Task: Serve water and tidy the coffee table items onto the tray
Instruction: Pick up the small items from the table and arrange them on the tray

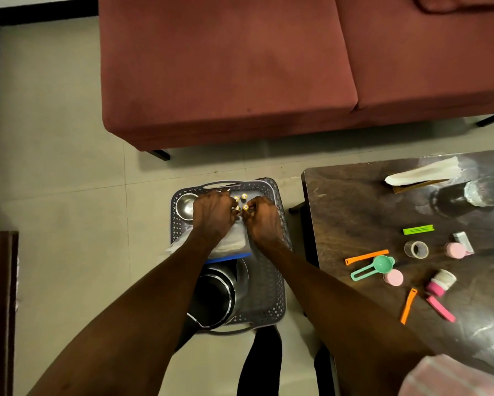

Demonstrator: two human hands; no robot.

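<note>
A grey perforated tray (271,292) lies on the floor below me. Both hands reach into its far end, over a clear bag with a blue strip (231,244). My left hand (212,214) and my right hand (261,221) have curled fingers meeting at several small yellow-topped batteries (244,202) standing upright; each hand pinches at one. A small steel bowl (186,205) sits in the far left corner. A large steel pot (217,295) lies in the near half.
The dark coffee table (354,195) at the right carries a green scoop (381,265), orange clips (365,257), a green clip (418,230), pink lids (393,277), a tape roll (416,249), a glass (483,192) and a napkin holder (423,174). A red sofa (225,81) stands beyond.
</note>
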